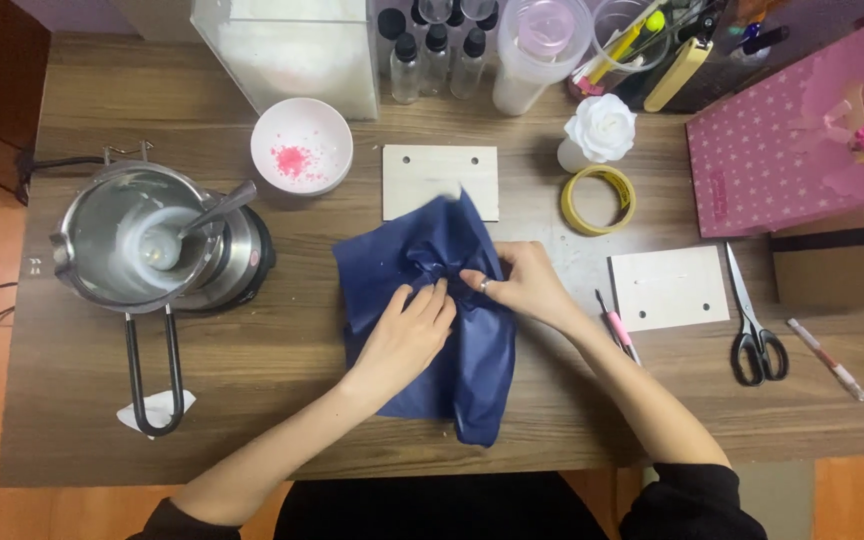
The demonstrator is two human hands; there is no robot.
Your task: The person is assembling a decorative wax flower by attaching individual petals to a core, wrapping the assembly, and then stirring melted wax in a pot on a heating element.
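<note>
Head view, wooden table [282,400]. Item in hand: dark blue cloth [432,330], crumpled, lying at the table's middle near the front edge. Left hand [407,335]: resting on the cloth, fingers curled together and pinching a gathered fold. Right hand [517,285]: on the cloth's right side, fingertips pinched on the same gathered knot at the middle; a ring shows on one finger. Behind the cloth, touching its top edge: pale board with two holes [440,180]. Left: metal pot [137,240] on a small burner, spoon inside. Behind: white bowl [302,147] holding pink bits. Right: tape roll [599,199], white rose [601,127], second pale board [668,288], scissors [755,325], pink bag [797,140].
</note>
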